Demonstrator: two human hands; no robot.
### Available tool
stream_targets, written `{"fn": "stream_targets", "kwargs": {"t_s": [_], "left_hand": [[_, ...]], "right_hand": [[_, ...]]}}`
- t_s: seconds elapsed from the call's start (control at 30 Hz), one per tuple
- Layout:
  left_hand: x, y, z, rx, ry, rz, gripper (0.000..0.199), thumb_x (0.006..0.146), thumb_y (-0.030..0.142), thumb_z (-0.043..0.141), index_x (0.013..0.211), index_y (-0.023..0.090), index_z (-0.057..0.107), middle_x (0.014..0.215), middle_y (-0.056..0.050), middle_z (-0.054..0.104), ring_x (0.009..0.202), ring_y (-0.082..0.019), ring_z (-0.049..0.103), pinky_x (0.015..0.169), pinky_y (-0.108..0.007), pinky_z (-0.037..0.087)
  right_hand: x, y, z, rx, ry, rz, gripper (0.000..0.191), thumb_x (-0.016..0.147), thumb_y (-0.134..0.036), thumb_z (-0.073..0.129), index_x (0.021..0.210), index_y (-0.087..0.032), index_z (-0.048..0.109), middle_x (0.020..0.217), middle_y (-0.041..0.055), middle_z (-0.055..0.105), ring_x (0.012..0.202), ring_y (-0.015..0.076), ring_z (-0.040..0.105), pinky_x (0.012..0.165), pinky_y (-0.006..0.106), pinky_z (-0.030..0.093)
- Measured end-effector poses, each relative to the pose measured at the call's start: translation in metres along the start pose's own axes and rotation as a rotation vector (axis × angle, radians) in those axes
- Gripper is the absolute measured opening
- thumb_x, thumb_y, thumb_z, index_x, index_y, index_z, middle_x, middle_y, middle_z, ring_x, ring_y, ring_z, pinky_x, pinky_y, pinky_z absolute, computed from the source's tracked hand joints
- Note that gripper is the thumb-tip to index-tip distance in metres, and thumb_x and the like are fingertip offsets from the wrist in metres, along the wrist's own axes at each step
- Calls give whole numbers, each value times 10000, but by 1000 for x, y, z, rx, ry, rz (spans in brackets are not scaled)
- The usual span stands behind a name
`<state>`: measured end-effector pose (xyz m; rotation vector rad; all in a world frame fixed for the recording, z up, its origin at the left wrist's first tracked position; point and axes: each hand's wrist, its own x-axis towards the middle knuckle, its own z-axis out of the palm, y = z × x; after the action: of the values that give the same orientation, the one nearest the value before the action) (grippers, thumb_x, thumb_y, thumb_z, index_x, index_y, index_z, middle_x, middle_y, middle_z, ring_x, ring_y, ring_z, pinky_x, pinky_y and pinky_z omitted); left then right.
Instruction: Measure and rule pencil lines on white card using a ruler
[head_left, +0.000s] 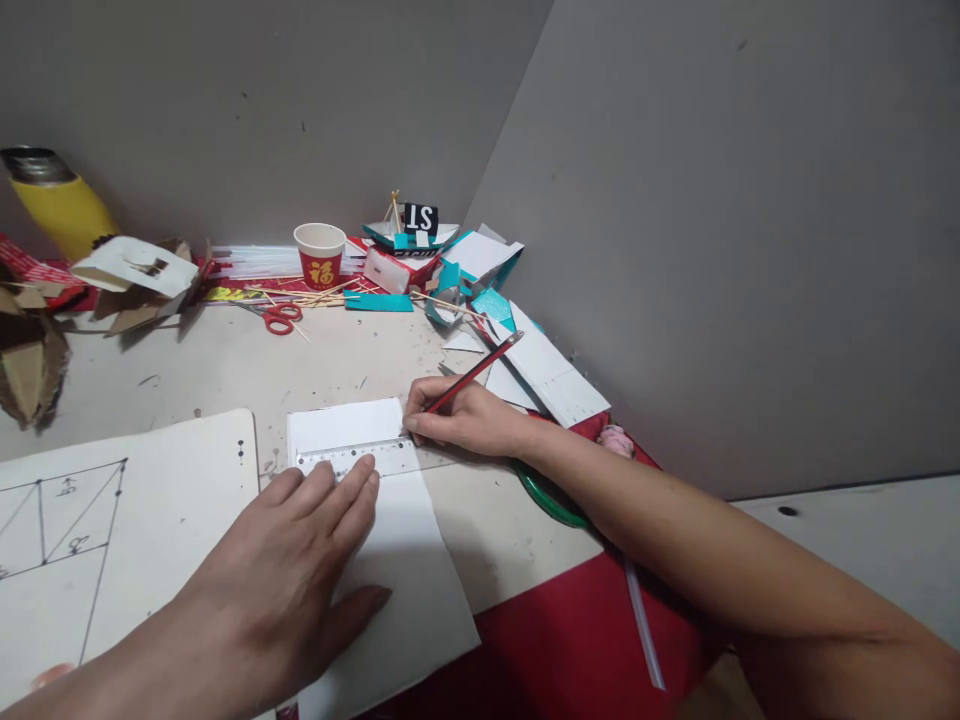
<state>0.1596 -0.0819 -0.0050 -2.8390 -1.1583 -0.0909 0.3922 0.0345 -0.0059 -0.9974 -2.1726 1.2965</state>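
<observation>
Clear ruler [390,453] on white sheet [409,565], eight o'clock from view centre.
Left hand [292,545] flat, fingers spread against it; right hand [461,415] pinches red-and-black pencil [476,372]. Ruler likely light, stiff, slippery: press mid-length.

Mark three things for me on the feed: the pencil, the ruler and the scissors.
Pencil [474,373]: head view, on the middle of its red-and-black shaft.
Ruler [391,458]: head view, on its clear body toward the right end.
Scissors [271,317]: head view, on the red handles.
</observation>
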Motion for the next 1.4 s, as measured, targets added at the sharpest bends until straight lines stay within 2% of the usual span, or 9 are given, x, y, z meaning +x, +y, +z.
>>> {"fn": "stream_targets", "kwargs": {"t_s": [0.5, 0.73, 1.03, 1.4], "left_hand": [[-1, -1, 3, -17, -2, -8, 625, 859, 504, 515, 1328, 93, 554, 1425, -143, 531, 1109, -383, 578, 871, -507, 418], [1, 0, 1, 5, 9, 3, 626, 856, 503, 523, 1317, 81, 565, 1411, -155, 542, 1100, -383, 593, 860, -500, 423], [0, -1, 4, 4, 58, 9, 624, 844, 500, 553, 1304, 78, 577, 1392, -155, 561, 1074, -374, 606, 849, -492, 435], [0, -1, 5, -18, 5, -11, 625, 860, 508, 518, 1333, 102, 553, 1433, -145, 521, 1113, -378, 586, 860, -505, 445]], "right_hand": [[-1, 0, 1, -8, -15, -13, 135, 844, -247, 606, 739, -173, 564, 671, -15, 599, 634, 116, 540, 618, 257, 436], [-2, 1, 3, -32, 44, -33, 116, 851, -225, 600, 751, -169, 585, 680, -11, 606, 650, 121, 549, 638, 261, 439], [-1, 2, 1, 5, -7, 0, 138, 846, -250, 608, 740, -168, 575, 663, -12, 605, 626, 116, 540, 606, 254, 432], [-2, 1, 2, -21, 24, -24, 124, 850, -236, 603, 748, -170, 582, 674, -14, 600, 641, 118, 540, 621, 257, 433]]}}
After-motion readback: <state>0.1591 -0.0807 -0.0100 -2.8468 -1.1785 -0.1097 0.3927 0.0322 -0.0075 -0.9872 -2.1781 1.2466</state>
